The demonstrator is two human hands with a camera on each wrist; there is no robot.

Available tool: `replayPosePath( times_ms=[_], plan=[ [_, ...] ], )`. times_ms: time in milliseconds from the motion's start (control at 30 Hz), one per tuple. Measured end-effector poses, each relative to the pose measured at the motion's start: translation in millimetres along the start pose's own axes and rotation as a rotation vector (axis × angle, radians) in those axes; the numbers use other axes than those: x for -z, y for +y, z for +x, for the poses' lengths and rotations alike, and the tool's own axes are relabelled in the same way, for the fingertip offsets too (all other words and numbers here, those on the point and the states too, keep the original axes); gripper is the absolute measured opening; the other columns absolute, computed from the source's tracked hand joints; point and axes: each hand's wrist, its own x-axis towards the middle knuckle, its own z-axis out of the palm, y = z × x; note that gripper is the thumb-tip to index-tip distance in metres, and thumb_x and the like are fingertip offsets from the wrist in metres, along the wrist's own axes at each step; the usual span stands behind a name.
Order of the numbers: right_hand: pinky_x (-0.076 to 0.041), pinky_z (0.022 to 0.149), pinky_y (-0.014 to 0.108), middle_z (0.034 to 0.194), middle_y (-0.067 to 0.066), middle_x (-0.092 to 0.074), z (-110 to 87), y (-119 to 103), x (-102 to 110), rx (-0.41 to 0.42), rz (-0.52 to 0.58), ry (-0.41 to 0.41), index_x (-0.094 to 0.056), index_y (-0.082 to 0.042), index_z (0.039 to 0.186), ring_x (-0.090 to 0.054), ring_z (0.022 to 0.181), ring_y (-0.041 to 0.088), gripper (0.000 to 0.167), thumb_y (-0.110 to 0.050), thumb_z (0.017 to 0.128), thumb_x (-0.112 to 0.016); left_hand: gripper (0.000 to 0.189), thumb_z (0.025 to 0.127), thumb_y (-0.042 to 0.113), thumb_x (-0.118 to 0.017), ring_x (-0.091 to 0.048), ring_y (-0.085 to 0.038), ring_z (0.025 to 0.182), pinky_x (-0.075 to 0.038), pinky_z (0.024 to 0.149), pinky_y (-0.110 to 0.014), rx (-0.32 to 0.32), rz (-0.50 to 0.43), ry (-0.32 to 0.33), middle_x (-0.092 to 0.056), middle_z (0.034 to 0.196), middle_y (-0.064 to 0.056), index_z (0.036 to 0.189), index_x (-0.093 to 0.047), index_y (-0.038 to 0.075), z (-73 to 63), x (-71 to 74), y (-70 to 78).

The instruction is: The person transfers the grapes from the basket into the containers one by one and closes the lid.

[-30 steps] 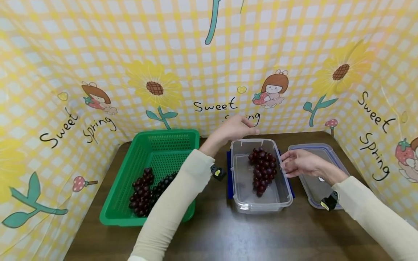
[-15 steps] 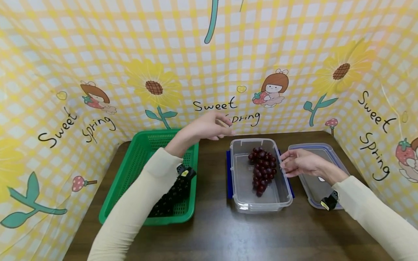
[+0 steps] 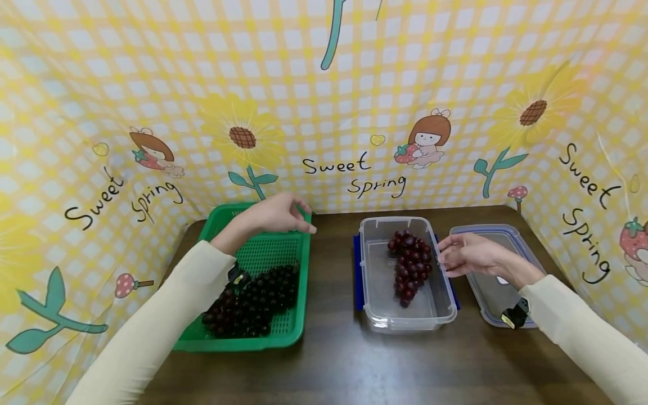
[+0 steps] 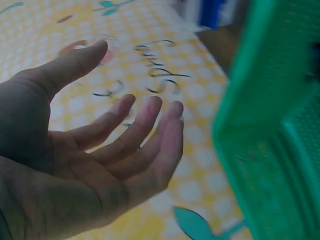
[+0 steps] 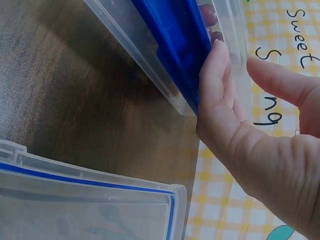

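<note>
My left hand (image 3: 280, 214) is over the back right part of the green basket (image 3: 304, 292), its fingers loosely bent and holding nothing; in the left wrist view the palm is bare. Black grapes (image 3: 275, 292) and a dark red bunch (image 3: 217, 318), partly behind my wrist, lie in the basket's front. A red grape bunch (image 3: 412, 264) rests inside the clear plastic container (image 3: 374, 315). My right hand (image 3: 468, 254) holds that container's right side, with fingers along the blue side latch (image 5: 175, 45) and the thumb by the rim.
The container's lid (image 3: 498, 275), with a blue seal, lies flat on the brown table (image 3: 344, 365) at the right, under my right forearm. A checked, printed cloth (image 3: 324, 112) stands as a wall behind and at both sides.
My left hand has moved left, from above the container's back edge to above the green basket, uncovering the black grapes. My right hand stays at the container's side.
</note>
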Motion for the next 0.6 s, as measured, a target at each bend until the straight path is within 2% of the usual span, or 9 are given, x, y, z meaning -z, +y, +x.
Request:
replayPosePath(
  times_ms=[200,333,600],
  plan=[
    [-0.065,0.088,0.036,0.107,0.006,-0.063,0.4,1,2,0.007,-0.007,-0.007,-0.037,0.011,0.142,-0.069,0.095,0.017,0.050,-0.005,0.102,-0.063,0.060,0.097,0.039,-0.075,-0.062,-0.038,0.127,-0.054,0.103,-0.054,-0.003,0.059,0.019,-0.065,0.138,-0.021,0.147,-0.057,0.010,-6.5,-13.6,-41.1],
    [-0.065,0.088,0.036,0.107,0.006,-0.063,0.2,1,2,0.004,-0.011,-0.001,-0.036,0.012,0.143,-0.069,0.094,0.017,0.051,-0.005,0.103,-0.063,0.063,0.096,0.042,-0.077,-0.060,-0.040,0.131,-0.053,0.105,-0.057,-0.005,0.048,0.039,-0.065,0.139,-0.020,0.148,-0.057,0.012,-9.3,-22.6,-63.2],
    [-0.065,0.088,0.037,0.106,0.006,-0.064,1.0,4,3,0.015,0.002,-0.005,-0.038,0.012,0.142,-0.070,0.094,0.018,0.051,-0.004,0.101,-0.064,0.071,0.091,0.050,-0.080,-0.055,-0.044,0.136,-0.053,0.104,-0.058,0.017,0.021,-0.012,-0.058,0.147,-0.022,0.147,-0.057,0.012,-9.2,-49.1,-97.5]
  ],
)
